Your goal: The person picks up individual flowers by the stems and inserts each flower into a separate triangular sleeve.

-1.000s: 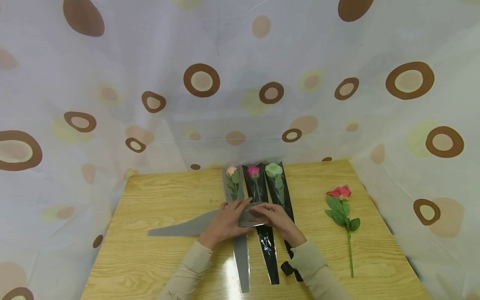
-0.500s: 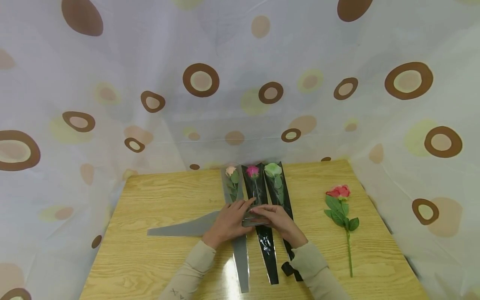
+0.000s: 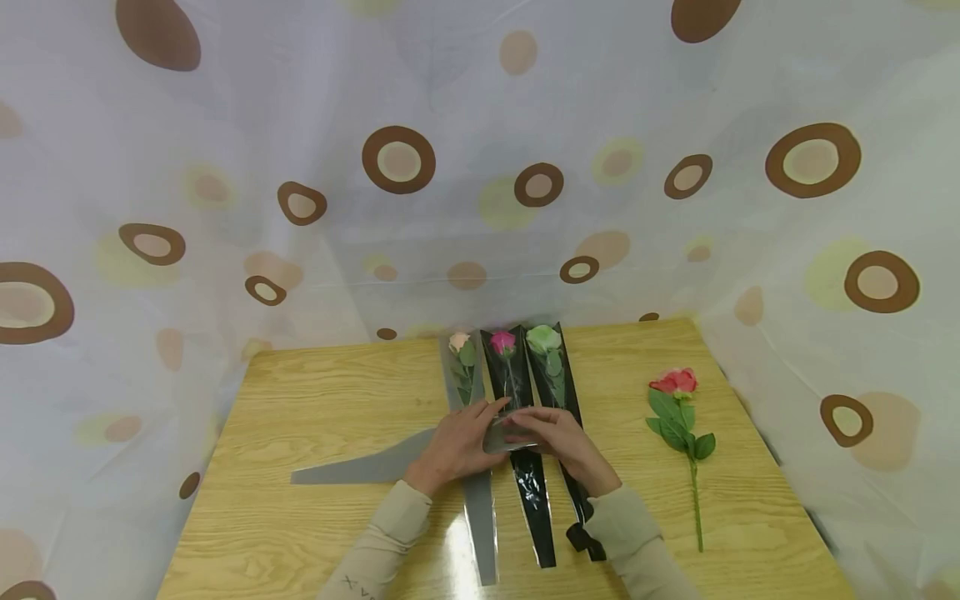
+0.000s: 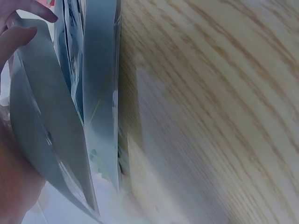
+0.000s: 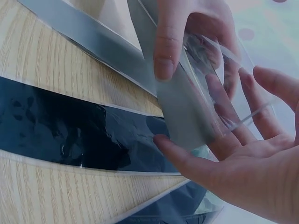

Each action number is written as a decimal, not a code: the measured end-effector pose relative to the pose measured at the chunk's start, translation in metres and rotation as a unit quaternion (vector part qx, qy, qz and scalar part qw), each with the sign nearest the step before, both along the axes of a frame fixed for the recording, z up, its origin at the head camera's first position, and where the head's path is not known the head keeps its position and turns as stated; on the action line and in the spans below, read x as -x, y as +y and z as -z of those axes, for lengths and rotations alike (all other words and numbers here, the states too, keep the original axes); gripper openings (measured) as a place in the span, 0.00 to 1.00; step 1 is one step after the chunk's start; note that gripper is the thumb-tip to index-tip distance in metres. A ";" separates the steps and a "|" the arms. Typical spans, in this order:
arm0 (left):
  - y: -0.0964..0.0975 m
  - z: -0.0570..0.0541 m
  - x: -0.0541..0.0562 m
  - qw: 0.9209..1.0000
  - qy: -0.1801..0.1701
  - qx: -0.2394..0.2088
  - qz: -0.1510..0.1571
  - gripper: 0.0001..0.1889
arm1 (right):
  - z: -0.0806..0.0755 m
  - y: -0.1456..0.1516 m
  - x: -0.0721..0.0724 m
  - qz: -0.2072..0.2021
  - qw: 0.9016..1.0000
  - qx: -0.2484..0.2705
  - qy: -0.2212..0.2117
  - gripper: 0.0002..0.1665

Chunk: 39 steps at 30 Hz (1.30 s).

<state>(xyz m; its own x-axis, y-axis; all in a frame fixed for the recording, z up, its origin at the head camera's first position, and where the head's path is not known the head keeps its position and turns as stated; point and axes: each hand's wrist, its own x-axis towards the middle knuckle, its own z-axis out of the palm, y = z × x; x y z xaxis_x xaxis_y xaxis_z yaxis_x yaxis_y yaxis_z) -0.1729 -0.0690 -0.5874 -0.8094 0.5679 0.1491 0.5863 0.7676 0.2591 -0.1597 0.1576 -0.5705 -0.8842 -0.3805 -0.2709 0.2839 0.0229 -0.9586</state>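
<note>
A grey flower sleeve with a clear front lies across both hands, its narrow tail pointing left. My left hand grips it near the wide end; in the right wrist view the left thumb presses on the grey side, with fingers behind the clear film. My right hand pinches at the wide end, where several of its fingers show through or beside the clear film. Exactly which fingertips are inside the sleeve is hard to tell. Under the hands lie three wrapped roses: peach, magenta and pale green.
A loose coral-red flower with green leaves lies on the right of the wooden table. A small black object sits by the right cuff. A patterned cloth hangs behind and at both sides.
The sleeve has shifted and turned slightly between the hands, and its tail has dipped at the left. Both hands have stayed nearly in place. The wrapped roses and coral-red flower lie as before.
</note>
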 end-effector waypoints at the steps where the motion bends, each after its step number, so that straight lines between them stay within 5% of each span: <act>1: 0.000 0.000 0.000 1.000 0.002 -0.001 0.001 0.45 | 0.000 0.001 0.000 0.000 1.000 -0.002 0.002 0.26; 9: -0.001 -0.001 0.000 1.000 -0.006 -0.018 0.001 0.45 | -0.005 0.006 -0.002 0.023 0.999 -0.038 0.010 0.25; 39: 0.001 0.001 0.002 0.999 -0.016 -0.031 0.001 0.47 | -0.007 0.024 -0.011 0.032 0.999 -0.033 0.008 0.26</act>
